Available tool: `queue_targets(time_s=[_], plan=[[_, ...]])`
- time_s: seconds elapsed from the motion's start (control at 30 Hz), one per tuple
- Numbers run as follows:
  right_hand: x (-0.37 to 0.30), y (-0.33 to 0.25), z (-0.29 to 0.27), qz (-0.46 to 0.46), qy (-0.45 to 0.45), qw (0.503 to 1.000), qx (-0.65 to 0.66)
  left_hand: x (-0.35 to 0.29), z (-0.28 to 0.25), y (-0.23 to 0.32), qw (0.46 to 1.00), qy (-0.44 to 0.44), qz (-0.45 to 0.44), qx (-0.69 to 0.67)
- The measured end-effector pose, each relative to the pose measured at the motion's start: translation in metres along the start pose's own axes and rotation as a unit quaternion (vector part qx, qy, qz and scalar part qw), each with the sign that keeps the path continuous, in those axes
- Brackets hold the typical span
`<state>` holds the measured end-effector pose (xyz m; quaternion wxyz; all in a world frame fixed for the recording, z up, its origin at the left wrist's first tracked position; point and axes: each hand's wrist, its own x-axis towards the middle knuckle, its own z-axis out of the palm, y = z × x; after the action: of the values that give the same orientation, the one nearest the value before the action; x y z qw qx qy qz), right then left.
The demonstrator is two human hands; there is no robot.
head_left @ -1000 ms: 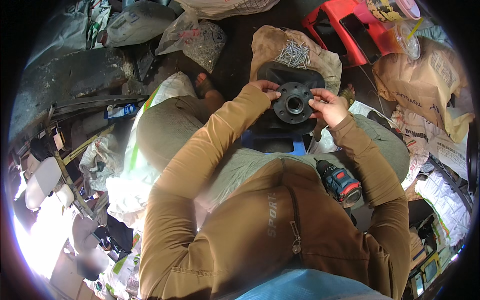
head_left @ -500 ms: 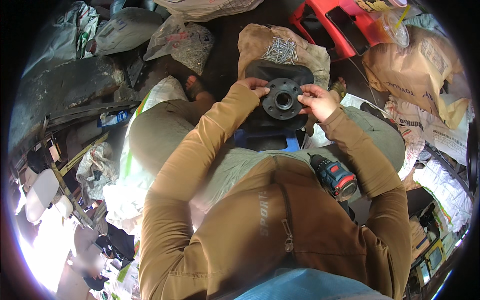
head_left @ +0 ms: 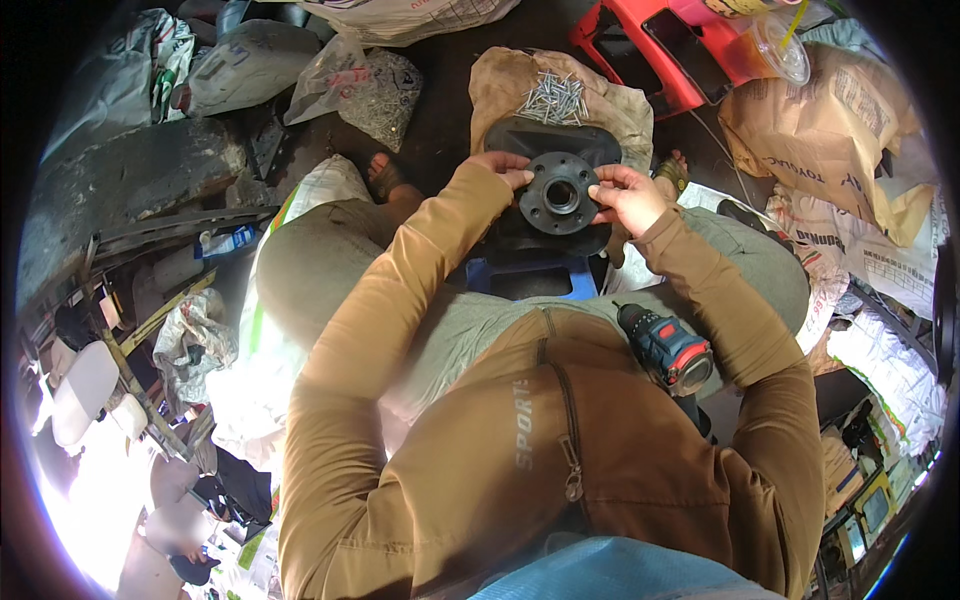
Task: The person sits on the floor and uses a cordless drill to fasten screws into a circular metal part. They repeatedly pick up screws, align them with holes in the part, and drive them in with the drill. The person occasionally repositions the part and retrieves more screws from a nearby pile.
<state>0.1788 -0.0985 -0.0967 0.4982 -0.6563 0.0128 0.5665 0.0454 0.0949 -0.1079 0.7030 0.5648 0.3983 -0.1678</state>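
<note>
A round black flange (head_left: 540, 193) with a raised hub, a central hole and several smaller holes around it is held between my two hands. My left hand (head_left: 503, 171) pinches its upper left rim with closed fingers. On the right rim, my right hand (head_left: 630, 198) grips with thumb and fingers. Beneath the flange is a dark, rounded-square pad or plate (head_left: 600, 150), partly covered by it and by my hands. This rests over a blue plastic stool (head_left: 580, 280) between my knees. I cannot tell whether the flange touches the dark piece.
Many silvery screws (head_left: 555, 100) lie on a tan cloth (head_left: 492, 85) just beyond. A cordless drill (head_left: 665, 348) lies at my right thigh. Far right stand a red stool (head_left: 640, 45), a drink cup (head_left: 778, 60) and a brown paper bag (head_left: 800, 135). A clear bag of small parts (head_left: 385, 100) sits far left.
The whole view has shifted slightly. My right fingers have moved a little on the flange's rim; both hands still hold it over the dark piece.
</note>
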Motion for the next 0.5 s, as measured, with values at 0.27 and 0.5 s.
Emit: queue_targets(time_s=[0.27, 0.5], plan=[[-0.008, -0.033, -0.031, -0.084, 0.036, 0.995, -0.031, 0.010, -0.027, 0.019, 0.998, 0.031, 0.034, 0.047], [-0.174, -0.045, -0.100, -0.188, 0.081, 0.975, -0.085, 0.014, -0.036, 0.038, 0.892, 0.217, 0.180, 0.354]])
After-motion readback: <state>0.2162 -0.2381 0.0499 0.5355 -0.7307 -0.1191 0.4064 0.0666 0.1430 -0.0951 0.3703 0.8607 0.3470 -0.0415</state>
